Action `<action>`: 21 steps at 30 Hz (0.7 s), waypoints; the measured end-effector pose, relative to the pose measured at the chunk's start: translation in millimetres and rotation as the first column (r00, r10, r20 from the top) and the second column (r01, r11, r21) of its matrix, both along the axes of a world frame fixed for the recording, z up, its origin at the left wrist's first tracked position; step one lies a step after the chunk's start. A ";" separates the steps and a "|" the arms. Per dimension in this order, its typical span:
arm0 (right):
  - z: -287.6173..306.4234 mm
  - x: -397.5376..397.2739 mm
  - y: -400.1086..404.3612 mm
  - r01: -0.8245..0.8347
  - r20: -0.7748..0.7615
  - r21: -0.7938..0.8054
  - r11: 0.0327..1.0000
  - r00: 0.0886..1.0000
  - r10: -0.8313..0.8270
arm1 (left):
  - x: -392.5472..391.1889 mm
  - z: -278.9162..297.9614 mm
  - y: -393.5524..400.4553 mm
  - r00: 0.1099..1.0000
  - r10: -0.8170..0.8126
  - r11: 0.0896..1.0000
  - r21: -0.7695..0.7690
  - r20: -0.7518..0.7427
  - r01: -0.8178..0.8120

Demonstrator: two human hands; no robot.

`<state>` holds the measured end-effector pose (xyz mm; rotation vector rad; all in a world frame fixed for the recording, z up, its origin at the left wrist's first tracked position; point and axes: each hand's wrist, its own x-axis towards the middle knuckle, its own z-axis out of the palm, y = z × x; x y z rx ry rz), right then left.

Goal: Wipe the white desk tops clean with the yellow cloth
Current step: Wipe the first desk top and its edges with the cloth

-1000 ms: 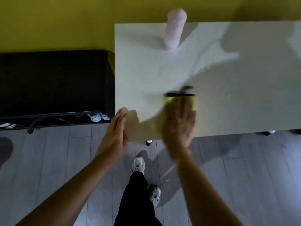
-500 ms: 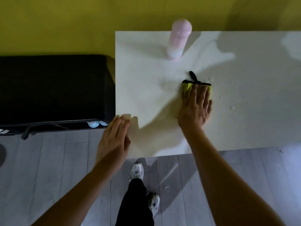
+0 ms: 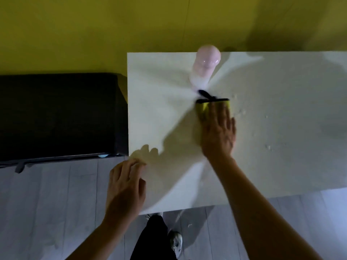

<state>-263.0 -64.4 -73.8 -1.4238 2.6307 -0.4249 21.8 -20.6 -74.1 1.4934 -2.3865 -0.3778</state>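
White desk top (image 3: 281,166) against yellow wall (image 3: 75,30), grey plank floor (image 3: 47,203), black cabinet (image 3: 56,115)

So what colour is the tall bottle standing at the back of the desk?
Pale pink; the bottle shows only in the head view, slightly blurred.

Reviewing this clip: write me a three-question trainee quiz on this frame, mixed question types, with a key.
1. True or false: the right hand lies flat on the yellow cloth on the white desk top.
2. Which thing stands nearest the cloth's black loop? A. pink bottle B. black cabinet C. shoe
3. Fill in: the left hand is at the desk's near-left ____.

Key
1. True; its fingers are straight over the cloth.
2. A; the loop lies just at the bottle's base.
3. Corner; its fingertips are at the edge, holding nothing.
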 end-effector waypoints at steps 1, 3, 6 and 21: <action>0.3 -11.6 1.3 0.034 -0.011 0.020 0.999 0.999 -0.033 | -4.7 1.8 -9.2 1.000 0.000 1.000 -0.002 -0.018 0.000; -0.4 -17.3 1.6 0.053 -0.029 0.021 0.998 0.998 -0.053 | -22.8 7.0 -32.4 0.999 -0.013 1.000 -0.010 -0.053 0.012; -1.4 -10.4 -0.7 0.074 -0.031 -0.003 0.997 0.997 -0.074 | -73.6 21.6 -79.3 0.982 -0.049 0.999 0.014 -0.180 0.053; -21.8 -20.7 0.0 -0.021 -0.156 -0.187 0.982 0.988 -0.009 | -241.3 56.6 -217.9 0.837 0.262 0.948 0.290 -0.480 -0.131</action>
